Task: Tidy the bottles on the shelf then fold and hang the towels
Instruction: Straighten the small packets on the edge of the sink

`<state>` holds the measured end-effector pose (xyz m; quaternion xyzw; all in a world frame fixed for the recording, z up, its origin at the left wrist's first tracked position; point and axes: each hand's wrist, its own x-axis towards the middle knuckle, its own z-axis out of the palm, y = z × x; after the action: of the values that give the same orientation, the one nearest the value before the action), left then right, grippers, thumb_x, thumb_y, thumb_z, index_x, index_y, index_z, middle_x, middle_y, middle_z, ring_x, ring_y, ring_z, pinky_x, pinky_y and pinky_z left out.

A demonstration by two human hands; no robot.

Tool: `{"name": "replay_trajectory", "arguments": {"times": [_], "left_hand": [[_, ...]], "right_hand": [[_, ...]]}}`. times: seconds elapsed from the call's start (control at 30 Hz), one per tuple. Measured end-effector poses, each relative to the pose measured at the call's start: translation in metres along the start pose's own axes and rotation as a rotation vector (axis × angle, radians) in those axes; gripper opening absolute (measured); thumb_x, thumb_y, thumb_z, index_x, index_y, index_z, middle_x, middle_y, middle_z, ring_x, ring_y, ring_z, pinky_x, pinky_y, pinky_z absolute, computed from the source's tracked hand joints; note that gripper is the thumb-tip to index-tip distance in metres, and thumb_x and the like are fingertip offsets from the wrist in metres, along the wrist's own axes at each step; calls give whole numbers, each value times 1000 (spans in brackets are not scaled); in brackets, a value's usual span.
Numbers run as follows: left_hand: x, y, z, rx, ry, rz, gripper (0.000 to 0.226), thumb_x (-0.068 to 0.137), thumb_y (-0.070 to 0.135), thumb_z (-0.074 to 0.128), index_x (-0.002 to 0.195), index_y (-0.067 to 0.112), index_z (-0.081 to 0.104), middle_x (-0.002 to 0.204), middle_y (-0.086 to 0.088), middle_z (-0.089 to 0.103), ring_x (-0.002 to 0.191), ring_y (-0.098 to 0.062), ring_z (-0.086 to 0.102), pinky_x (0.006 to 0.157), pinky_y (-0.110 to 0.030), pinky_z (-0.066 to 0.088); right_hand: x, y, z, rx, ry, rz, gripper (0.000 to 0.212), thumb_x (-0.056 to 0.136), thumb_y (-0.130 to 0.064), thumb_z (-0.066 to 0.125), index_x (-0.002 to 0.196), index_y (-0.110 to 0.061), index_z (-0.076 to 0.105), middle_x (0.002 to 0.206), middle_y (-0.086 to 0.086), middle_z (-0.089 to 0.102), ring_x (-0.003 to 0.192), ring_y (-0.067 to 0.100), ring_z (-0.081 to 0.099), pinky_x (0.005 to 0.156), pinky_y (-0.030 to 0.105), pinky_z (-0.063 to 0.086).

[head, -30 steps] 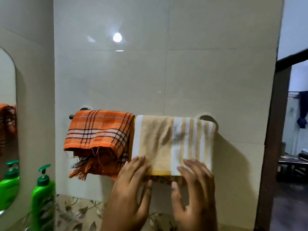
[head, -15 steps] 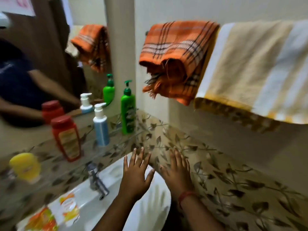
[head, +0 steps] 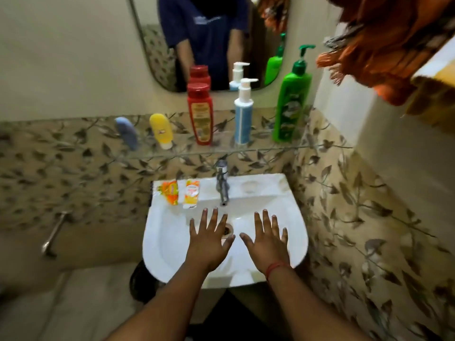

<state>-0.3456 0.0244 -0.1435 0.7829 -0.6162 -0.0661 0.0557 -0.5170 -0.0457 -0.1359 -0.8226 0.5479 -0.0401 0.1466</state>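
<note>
Hands held flat over sink, palms down: left hand and right hand, fingers spread apart, nothing gripped. Five bottles lined up on glass shelf under mirror: blue and yellow tilted, red, white-blue pump and green pump upright. Orange towel and striped towel seen hanging top right, touching.

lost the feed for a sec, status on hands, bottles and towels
Left hand and right hand open, empty, over sink. Five bottles lined on shelf. Orange towel hanging top right. Nothing in the way.
</note>
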Motion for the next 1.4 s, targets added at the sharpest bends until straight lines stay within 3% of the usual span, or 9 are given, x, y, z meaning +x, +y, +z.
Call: {"name": "replay_trajectory", "arguments": {"times": [0.47, 0.63, 0.73, 0.83, 0.93, 1.07, 1.23, 1.3, 1.4], "left_hand": [[-20, -101, 0, -66, -105, -316, 79, 87, 72, -2, 156, 35, -13, 161, 7, -27, 151, -20, -25, 120, -50, -13], [14, -122, -13, -600, -82, -457, 69, 103, 54, 32, 159, 27, 3, 169, -1, -8, 156, -23, -5, 124, -44, 10], [40, -135, -19, -904, -60, -564, 60, 104, 42, 42, 157, 23, 22, 166, -3, 22, 151, -26, 26, 119, -41, 28], [62, -149, -14, -1180, -28, -739, 37, 105, 32, 46, 139, 22, 51, 150, -7, 49, 134, -27, 49, 112, -40, 40], [81, -157, -10, -1543, 69, -908, 18, 104, 23, 49, 117, 23, 61, 131, -7, 59, 107, -20, 58, 99, -35, 48], [107, -166, -3, -1785, 162, -1041, 28, 103, 23, 53, 131, 18, 56, 127, -5, 55, 126, -32, 54, 106, -44, 48], [117, -182, 6, -1593, 408, -1269, 20, 101, 11, 48, 112, 12, 65, 112, -12, 61, 85, -29, 66, 70, -36, 58], [116, -191, 8, -1288, 492, -1277, 18, 99, 14, 54, 111, 9, 67, 105, -12, 65, 92, -30, 64, 74, -33, 51], [119, -202, 7, -868, 430, -1191, 29, 91, 25, 70, 110, 4, 65, 114, -16, 63, 105, -32, 57, 82, -33, 41]], "right_hand": [[30, -83, 39, -30, -141, -128, 74, 95, -67, 20, 156, -30, 0, 165, -4, -9, 152, 23, -7, 121, 52, 2], [56, -114, 49, -9, -148, -74, 72, 96, -65, 24, 157, -29, 6, 166, -4, -3, 153, 22, -1, 121, 50, 7], [77, -133, 58, 58, -144, -17, 71, 97, -62, 31, 155, -24, 17, 165, 1, 10, 151, 23, 13, 120, 47, 20], [91, -151, 66, 325, -97, 96, 63, 97, -54, 43, 147, -15, 35, 153, 8, 39, 139, 27, 39, 111, 41, 37], [113, -167, 71, 641, -117, 312, 49, 97, -46, 49, 130, -9, 48, 130, 11, 60, 120, 31, 56, 97, 37, 45], [151, -184, 84, 1050, -260, 631, 41, 95, -45, 53, 109, -6, 58, 104, 13, 65, 92, 31, 63, 80, 41, 54], [171, -198, 96, 1316, -373, 786, 27, 96, -35, 58, 87, -10, 63, 86, 11, 65, 77, 27, 63, 75, 40, 52], [174, -202, 96, 1335, -398, 796, 24, 97, -29, 56, 86, -9, 63, 78, 10, 64, 75, 31, 65, 76, 40, 51], [175, -200, 99, 1354, -399, 795, 20, 98, -18, 52, 88, -5, 62, 70, 10, 61, 63, 33, 67, 59, 28, 41]]}}
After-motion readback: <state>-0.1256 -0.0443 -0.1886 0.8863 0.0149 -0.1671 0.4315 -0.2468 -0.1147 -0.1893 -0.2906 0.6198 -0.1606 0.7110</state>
